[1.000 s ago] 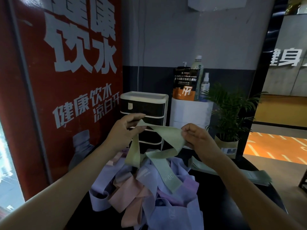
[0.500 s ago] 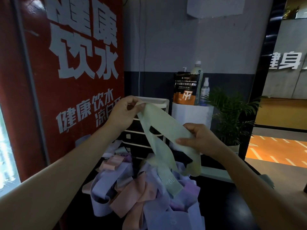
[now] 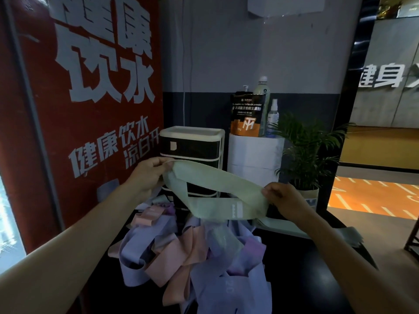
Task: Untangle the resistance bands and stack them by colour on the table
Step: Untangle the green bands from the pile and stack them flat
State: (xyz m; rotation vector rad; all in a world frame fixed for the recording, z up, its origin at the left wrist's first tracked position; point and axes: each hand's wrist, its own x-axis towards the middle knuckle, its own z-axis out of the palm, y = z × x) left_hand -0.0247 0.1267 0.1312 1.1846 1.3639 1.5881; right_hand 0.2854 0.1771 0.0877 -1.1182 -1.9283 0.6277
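Observation:
A pale green resistance band [image 3: 210, 189] hangs as an open loop in the air above the table, stretched between my hands. My left hand [image 3: 147, 175] pinches its upper left end. My right hand [image 3: 282, 197] grips its lower right end. Below lies a tangled heap of bands [image 3: 192, 252] on the dark table [image 3: 301, 275]: lilac, pink and a purple one, with another pale green band partly buried in it. A few green bands [image 3: 281, 226] lie flat on the table behind my right forearm.
A red poster wall [image 3: 79, 109] stands close on the left. Behind the table are a black-and-white drawer unit [image 3: 192, 148], a white cabinet [image 3: 254, 155] with a pouch and bottles, and a potted plant [image 3: 303, 155]. Open floor lies to the right.
The green band has come free of the heap and been pulled out sideways into an open loop. My right hand moved right and my left hand lowered a little.

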